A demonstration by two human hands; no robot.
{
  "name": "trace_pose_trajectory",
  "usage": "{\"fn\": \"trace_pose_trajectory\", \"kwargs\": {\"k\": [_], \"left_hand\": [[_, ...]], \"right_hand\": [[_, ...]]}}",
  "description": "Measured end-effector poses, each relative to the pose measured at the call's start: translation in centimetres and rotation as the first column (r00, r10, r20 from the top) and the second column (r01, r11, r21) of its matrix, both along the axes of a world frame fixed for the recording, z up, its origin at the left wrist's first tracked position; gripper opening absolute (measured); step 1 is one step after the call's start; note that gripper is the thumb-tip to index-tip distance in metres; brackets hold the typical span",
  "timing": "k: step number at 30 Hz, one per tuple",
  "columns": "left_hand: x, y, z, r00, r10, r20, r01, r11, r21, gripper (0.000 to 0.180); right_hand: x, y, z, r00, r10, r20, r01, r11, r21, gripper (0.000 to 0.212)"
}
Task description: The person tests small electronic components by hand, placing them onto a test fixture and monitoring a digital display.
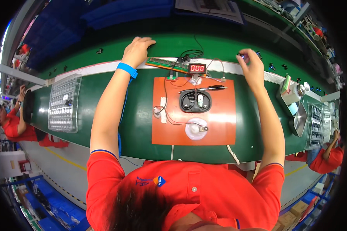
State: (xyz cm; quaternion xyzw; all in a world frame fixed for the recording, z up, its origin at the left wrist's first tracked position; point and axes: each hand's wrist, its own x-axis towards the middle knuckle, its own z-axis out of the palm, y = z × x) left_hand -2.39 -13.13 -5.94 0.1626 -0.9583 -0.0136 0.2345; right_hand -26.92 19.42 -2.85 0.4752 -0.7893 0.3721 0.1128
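Pick-up step, I'd say: right hand (252,69) over the far green belt (219,47), thumb and fingers nearly closed at a small dark earpiece (241,56) (gripped or just touched, can't tell). Left hand (138,50) far left, palm down, fingers loosely bent, grip hidden. Open charging case (195,110) centred on orange mat (219,129). Next move calls for a light pinch.

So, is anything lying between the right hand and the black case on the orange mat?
Yes: a dark pen lies along the far edge of the black case; a thin wire loops nearer the right hand.
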Motion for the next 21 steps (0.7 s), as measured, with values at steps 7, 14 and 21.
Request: {"fn": "trace_pose_trajectory", "kwargs": {"k": [7,14,21], "left_hand": [[0.7,1.2,2.0,0.971,0.221,-0.093,-0.168,0.904,0.392,0.025],[1.9,10.1,4.7,0.884,0.031,-0.467,0.444,0.259,0.858,0.026],[1.9,14.9,5.7,0.918,-0.061,-0.391,0.396,0.155,0.905,0.020]], "right_hand": [[2.3,-0.3,-0.5,0.984,0.175,-0.013,-0.176,0.980,-0.089,0.023],[13.2,3.3,0.1,0.893,0.427,-0.141,-0.411,0.903,0.127,0.036],[14.4,2.2,0.7,0.933,0.360,-0.006,-0.352,0.915,0.196,0.036]]}}
